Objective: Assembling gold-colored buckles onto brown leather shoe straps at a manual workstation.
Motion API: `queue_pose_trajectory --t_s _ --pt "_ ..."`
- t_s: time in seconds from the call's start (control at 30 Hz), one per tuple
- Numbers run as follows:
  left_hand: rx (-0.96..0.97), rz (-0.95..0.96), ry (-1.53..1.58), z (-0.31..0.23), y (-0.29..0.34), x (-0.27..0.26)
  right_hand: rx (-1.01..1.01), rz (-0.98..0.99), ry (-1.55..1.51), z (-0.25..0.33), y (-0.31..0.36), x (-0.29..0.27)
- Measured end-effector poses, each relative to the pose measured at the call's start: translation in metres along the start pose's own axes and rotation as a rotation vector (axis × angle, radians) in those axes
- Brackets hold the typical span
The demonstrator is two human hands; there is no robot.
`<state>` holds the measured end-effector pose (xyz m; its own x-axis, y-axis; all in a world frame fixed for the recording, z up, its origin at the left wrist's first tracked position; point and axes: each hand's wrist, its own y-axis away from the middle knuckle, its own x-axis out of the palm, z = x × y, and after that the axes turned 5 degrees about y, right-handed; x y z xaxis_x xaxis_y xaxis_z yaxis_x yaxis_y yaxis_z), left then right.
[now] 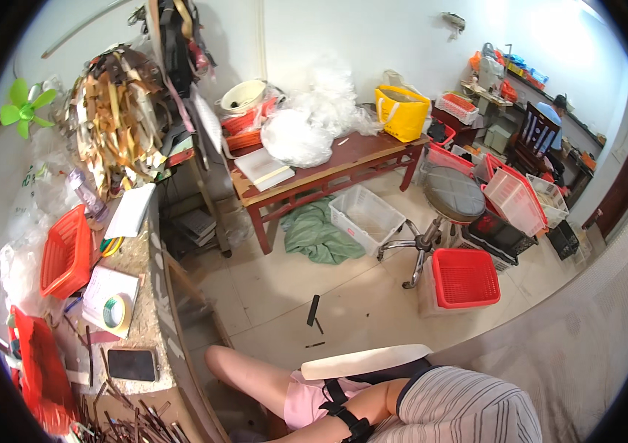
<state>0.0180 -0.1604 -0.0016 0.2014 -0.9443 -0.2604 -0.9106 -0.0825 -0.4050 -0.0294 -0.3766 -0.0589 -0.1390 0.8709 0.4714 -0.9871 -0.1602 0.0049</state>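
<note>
Neither of my hands shows; one bare forearm with black straps [354,424] runs out through the lower edge. A long cream-coloured flat piece with rounded ends [365,362] lies beside my lap, above my pink shorts [306,399]. On the workbench [144,295] to the left lie a dark-screened phone [133,364], a roll of tape [116,313] on a sheet of paper and a white pad [131,210]. Many thin dark brown strips [144,427] are heaped at the bench's near end.
Red baskets [66,251] stand along the bench's left side. A low wooden table [314,181] holds plastic bags and a yellow bag [402,112]. A wheeled stool [454,196] and a red-lidded crate [465,277] stand on the floor. At the far right a person [550,111] sits.
</note>
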Motion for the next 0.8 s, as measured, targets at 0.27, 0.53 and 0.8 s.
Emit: queue_pose_trajectory --t_s 0.27,0.53,0.8 --pt "-0.652 0.112 0.676 -0.019 0.042 0.056 -0.383 0.006 0.407 0.029 0.015 0.009" --pt "-0.521 0.187 0.877 -0.020 0.040 0.076 -0.227 -0.142 0.431 0.037 0.011 0.010" --pt "-0.534 0.146 0.901 -0.013 0.039 0.064 -0.414 -0.196 0.637 0.031 0.004 0.017"
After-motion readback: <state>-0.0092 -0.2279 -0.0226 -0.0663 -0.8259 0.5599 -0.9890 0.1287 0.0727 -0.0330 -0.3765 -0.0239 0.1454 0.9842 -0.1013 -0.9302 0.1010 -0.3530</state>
